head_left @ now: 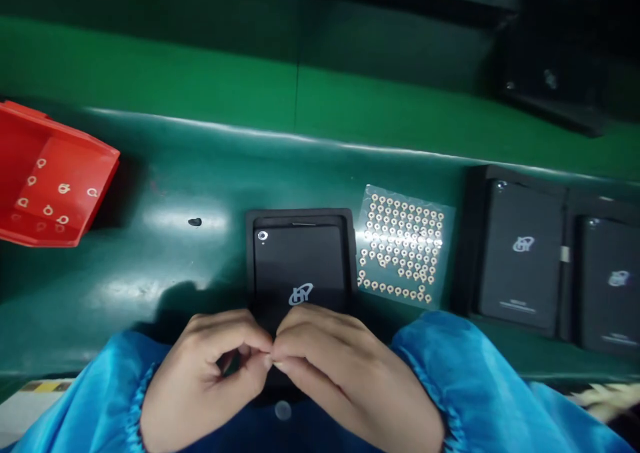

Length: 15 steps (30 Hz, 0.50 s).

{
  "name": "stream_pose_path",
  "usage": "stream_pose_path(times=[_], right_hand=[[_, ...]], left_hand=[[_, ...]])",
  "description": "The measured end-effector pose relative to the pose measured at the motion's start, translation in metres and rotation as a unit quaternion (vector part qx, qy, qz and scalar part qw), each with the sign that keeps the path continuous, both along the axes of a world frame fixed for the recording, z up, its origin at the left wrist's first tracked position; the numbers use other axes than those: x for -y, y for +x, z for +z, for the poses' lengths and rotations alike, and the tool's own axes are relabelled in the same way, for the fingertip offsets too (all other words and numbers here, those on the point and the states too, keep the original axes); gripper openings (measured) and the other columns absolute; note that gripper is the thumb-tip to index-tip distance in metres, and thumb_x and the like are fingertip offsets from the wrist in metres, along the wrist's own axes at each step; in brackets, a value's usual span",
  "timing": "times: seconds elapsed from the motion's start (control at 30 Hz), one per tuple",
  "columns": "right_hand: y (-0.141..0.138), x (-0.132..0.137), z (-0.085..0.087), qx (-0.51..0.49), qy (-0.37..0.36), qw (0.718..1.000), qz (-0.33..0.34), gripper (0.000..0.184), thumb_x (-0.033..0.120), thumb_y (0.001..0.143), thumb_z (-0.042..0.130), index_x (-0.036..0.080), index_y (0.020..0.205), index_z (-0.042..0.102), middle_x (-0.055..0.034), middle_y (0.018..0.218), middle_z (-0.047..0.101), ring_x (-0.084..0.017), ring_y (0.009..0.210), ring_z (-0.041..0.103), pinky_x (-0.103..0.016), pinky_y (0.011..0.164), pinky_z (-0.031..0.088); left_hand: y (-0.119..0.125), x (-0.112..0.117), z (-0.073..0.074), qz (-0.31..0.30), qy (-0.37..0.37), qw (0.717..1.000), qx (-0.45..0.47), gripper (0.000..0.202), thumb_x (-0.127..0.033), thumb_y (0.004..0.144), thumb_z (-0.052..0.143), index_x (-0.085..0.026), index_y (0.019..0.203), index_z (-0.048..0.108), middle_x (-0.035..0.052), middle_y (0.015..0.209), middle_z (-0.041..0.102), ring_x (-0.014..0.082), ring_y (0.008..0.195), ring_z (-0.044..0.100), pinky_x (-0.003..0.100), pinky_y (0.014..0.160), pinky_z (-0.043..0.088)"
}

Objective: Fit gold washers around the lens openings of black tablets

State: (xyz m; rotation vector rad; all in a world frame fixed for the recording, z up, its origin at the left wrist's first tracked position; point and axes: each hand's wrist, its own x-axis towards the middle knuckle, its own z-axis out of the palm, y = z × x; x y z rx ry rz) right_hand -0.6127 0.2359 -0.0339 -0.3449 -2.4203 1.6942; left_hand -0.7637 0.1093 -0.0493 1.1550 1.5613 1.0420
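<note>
My left hand point(215, 366) and my right hand point(340, 366) meet fingertip to fingertip in a pinch. Whatever is between the fingertips is too small or hidden to make out. Just beyond them lies a black tablet-like device point(300, 259) with a camera lens and a silver logo, set in a black tray point(250, 253); my hands cover its near end. To the right of the tray is a clear sheet point(400, 295) bearing rows of small ring-shaped stickers point(404, 229), with gaps in the lower rows.
A red bin point(100, 156) with several loose rings stands at the left. A small black scrap point(195, 222) lies on the green mat point(165, 166). At the right are two more devices point(525, 239) point(613, 273) in black trays. Another dark device point(550, 79) sits on the green ledge behind.
</note>
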Motion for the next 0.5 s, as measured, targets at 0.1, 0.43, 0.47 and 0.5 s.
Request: stream_pose_path(times=[0.1, 0.43, 0.47, 0.5], right_hand=[[-0.010, -0.003, -0.001, -0.006, 0.025, 0.999, 0.026, 0.016, 0.007, 0.095, 0.045, 0.015, 0.093, 0.059, -0.0038, 0.080, 0.060, -0.014, 0.070, 0.054, -0.025, 0.064, 0.047], [-0.036, 0.010, -0.011, -0.107, 0.025, 0.994, -0.006, 0.031, 0.015, 0.099, 0.039, 0.019, 0.074, 0.056, 0.0002, 0.068, 0.057, -0.011, 0.056, 0.051, -0.025, 0.053, 0.044], [-0.039, 0.006, -0.012, -0.115, 0.030, 0.993, -0.012, 0.032, 0.017, 0.100, 0.039, 0.021, 0.073, 0.056, 0.0006, 0.070, 0.058, -0.011, 0.058, 0.053, -0.025, 0.055, 0.046], [-0.042, -0.001, -0.014, -0.111, 0.041, 0.993, -0.024, 0.030, 0.018, 0.099, 0.042, 0.022, 0.074, 0.057, 0.0003, 0.075, 0.060, -0.012, 0.064, 0.057, -0.025, 0.059, 0.048]], left_hand=[[-0.008, 0.000, 0.000, -0.005, 0.007, 1.000, 0.005, 0.020, -0.004, 0.080, 0.054, -0.023, 0.079, 0.060, -0.0073, 0.062, 0.056, 0.0040, 0.051, 0.049, 0.014, 0.049, 0.038], [-0.040, 0.008, -0.001, -0.067, -0.045, 0.990, 0.112, 0.018, -0.007, 0.083, 0.054, -0.022, 0.074, 0.059, -0.0061, 0.059, 0.060, 0.0057, 0.048, 0.054, 0.013, 0.046, 0.043], [-0.048, 0.010, -0.001, -0.060, -0.051, 0.992, 0.096, 0.017, -0.009, 0.084, 0.054, -0.022, 0.074, 0.060, -0.0063, 0.058, 0.060, 0.0058, 0.047, 0.054, 0.013, 0.044, 0.043], [-0.058, 0.014, -0.001, -0.030, -0.051, 0.997, 0.048, 0.016, -0.012, 0.085, 0.055, -0.022, 0.074, 0.061, -0.0062, 0.057, 0.060, 0.0064, 0.046, 0.055, 0.014, 0.043, 0.043]])
